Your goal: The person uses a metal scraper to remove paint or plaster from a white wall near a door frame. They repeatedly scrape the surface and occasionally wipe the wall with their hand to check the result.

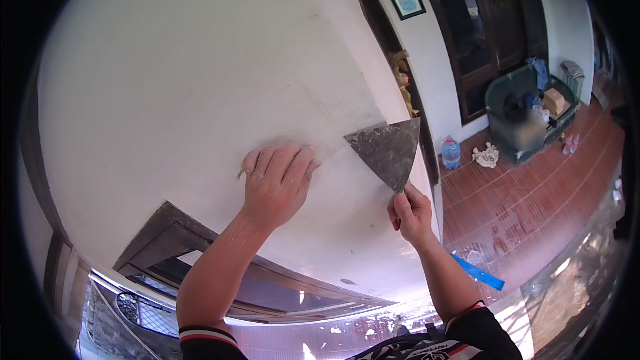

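Observation:
My right hand (411,211) grips a broad, triangular putty knife (387,147) by its handle, blade pointing up, in front of the wall's right edge. Smears mark the grey metal blade. To its left, my left hand (277,175) lies against the white plastered wall (200,110), its back towards me and its fingers bent. White dust coats the fingers and forearm. A small pale edge shows beside the fingers, but what lies under the palm is hidden. Rough greyish patches mark the wall above and between the hands.
A dark wooden window frame (167,232) sits low in the wall. On the right, a green sofa (510,95) piled with things, a water bottle (450,154) and a white cloth (485,155) stand or lie on red floor tiles (500,200). A blue strip (478,271) lies near my right forearm.

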### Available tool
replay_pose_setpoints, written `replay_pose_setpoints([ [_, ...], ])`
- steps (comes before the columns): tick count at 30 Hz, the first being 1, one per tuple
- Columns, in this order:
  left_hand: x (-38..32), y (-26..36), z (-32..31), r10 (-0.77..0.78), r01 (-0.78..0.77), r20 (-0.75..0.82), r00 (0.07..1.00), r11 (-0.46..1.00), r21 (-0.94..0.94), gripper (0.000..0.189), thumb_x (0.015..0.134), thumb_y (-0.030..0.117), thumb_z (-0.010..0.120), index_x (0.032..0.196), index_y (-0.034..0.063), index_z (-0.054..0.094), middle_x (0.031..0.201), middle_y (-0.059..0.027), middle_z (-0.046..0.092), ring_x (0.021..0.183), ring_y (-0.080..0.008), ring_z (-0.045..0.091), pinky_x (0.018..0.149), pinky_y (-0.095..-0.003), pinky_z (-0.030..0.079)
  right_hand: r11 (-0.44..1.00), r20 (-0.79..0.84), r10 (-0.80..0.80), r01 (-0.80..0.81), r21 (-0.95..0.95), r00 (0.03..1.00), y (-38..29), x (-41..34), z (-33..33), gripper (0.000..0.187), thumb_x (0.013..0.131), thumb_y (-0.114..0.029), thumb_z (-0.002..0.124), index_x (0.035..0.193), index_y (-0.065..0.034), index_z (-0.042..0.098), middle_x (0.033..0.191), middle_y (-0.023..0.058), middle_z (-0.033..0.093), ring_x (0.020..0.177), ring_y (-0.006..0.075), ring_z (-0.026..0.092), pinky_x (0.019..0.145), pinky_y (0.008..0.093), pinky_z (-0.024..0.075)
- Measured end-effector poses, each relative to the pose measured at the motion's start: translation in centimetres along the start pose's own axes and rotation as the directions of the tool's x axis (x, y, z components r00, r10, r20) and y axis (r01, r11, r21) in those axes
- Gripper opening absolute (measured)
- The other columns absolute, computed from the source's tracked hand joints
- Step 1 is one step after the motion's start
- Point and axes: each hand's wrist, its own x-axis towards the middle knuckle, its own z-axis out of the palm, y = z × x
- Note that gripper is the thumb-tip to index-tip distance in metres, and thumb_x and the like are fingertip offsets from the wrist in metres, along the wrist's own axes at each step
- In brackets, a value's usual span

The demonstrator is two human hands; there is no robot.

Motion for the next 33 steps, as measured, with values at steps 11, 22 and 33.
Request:
replay_pose_setpoints([
  [11,-4.8,0.6,-0.6,0.137,-0.177,-0.258,0.956,0.974,-0.141,0.018,0.083,0.013,0.062,0.101,0.0147,0.063,0.104,0.0008,0.059,0.099,-0.015,0.058,0.08,-0.0332,0.041,0.955,0.245,0.28,-0.295,0.027,0.928,-2.0,-6.8,4.9,0.029,0.1,-0.022,0.043,0.114,0.0,0.054,0.055,0.0011,0.048,0.042,0.0064,0.045,0.039,0.0213,0.0357],
  [22,-7.8,1.1,1.9,0.314,-0.314,0.002,0.949,0.949,-0.041,0.032,0.089,0.017,0.049,0.119,0.0125,0.06,0.127,-0.0029,0.057,0.121,-0.0191,0.052,0.103,-0.0356,0.038,0.907,0.192,0.416,-0.422,-0.013,0.889,-2.3,-5.3,7.4,0.038,0.1,-0.027,0.042,0.131,-0.0043,0.048,0.052,-0.0005,0.043,0.041,0.0071,0.041,0.037,0.0214,0.0347],
  [33,-8.1,1.2,2.1,0.25,-0.25,-0.026,0.968,0.968,0.013,0.032,0.091,0.013,0.045,0.117,0.0066,0.061,0.125,-0.0068,0.06,0.12,-0.0224,0.053,0.104,-0.0383,0.04,0.931,0.153,0.357,-0.364,0.015,0.921,-2.6,-5.1,8.9,0.038,0.101,-0.022,0.039,0.131,0.0005,0.046,0.052,-0.0014,0.042,0.038,0.006,0.04,0.035,0.0202,0.0322],
])
